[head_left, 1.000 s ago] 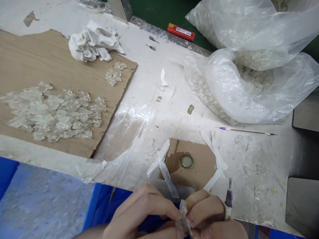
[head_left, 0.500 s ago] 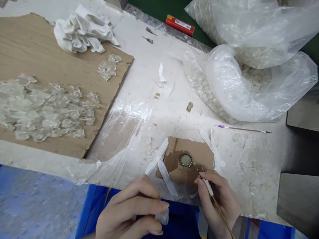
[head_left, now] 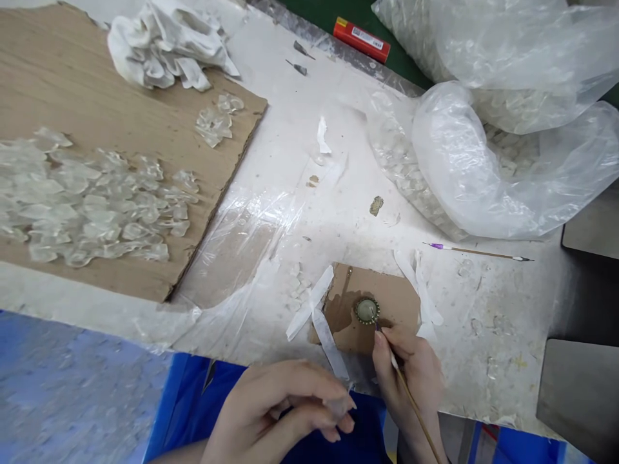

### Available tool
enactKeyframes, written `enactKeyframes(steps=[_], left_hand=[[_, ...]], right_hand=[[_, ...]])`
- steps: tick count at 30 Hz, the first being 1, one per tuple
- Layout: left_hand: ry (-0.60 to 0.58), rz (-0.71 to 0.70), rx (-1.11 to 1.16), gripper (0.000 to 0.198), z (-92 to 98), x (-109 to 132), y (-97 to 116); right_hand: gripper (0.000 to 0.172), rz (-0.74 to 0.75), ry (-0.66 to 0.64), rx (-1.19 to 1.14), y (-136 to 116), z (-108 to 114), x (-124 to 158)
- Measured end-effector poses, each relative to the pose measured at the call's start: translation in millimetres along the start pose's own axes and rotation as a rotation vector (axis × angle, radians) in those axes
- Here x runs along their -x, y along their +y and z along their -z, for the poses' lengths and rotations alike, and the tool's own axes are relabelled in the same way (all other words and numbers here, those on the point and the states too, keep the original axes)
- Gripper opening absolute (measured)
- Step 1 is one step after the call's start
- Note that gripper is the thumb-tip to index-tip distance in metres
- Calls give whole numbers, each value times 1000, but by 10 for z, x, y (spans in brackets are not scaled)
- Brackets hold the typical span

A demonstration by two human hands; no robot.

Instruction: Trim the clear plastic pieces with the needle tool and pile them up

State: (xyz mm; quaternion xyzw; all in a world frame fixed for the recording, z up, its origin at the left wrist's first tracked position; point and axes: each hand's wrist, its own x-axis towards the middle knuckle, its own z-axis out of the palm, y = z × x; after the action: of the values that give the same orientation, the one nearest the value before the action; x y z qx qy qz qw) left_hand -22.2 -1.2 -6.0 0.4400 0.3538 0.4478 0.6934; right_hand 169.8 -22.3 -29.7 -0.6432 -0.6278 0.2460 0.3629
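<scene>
My left hand pinches a small translucent piece between thumb and fingers, just off the table's front edge. In my right hand is a thin wooden stick held like a pen, with white wrapping and a purple-based needle at its end. The needle tip reaches over a round, bottle-cap-like dish with a toothed rim and a pale, cloudy middle. Under the dish lies a small cardboard square with dark wet stains, flanked by white tape strips.
A large cardboard sheet bears many clear pieces and a crumpled white cloth. Plastic bags fill the back right. A second needle-tipped stick, two loose needles and a red box lie farther back.
My right hand has moved left, bringing the needle tip from beside the round dish to over it. My left hand has shifted right with the translucent piece. The view has shifted slightly.
</scene>
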Motion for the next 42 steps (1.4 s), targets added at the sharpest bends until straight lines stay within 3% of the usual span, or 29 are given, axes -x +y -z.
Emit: enactKeyframes(steps=[4, 6, 10, 15, 21, 42], left_hand=[[9, -16, -48, 24, -2, -35, 20], [19, 3, -46, 25, -6, -41, 38], [36, 78, 43, 35, -62, -26, 25], [51, 97, 107, 30, -149, -21, -23], [106, 79, 61, 19, -182, -36, -14], [128, 82, 28, 18, -207, -40, 11]], right_hand=[[26, -13, 20, -57, -37, 39, -5], [19, -12, 90, -152, -85, 46, 11], [8, -86, 246, -646, -266, 7, 7], [14, -170, 43, -935, -489, -42, -38], [16, -226, 0, -1040, -552, -63, -22], [16, -132, -5, -987, -556, -101, 6]])
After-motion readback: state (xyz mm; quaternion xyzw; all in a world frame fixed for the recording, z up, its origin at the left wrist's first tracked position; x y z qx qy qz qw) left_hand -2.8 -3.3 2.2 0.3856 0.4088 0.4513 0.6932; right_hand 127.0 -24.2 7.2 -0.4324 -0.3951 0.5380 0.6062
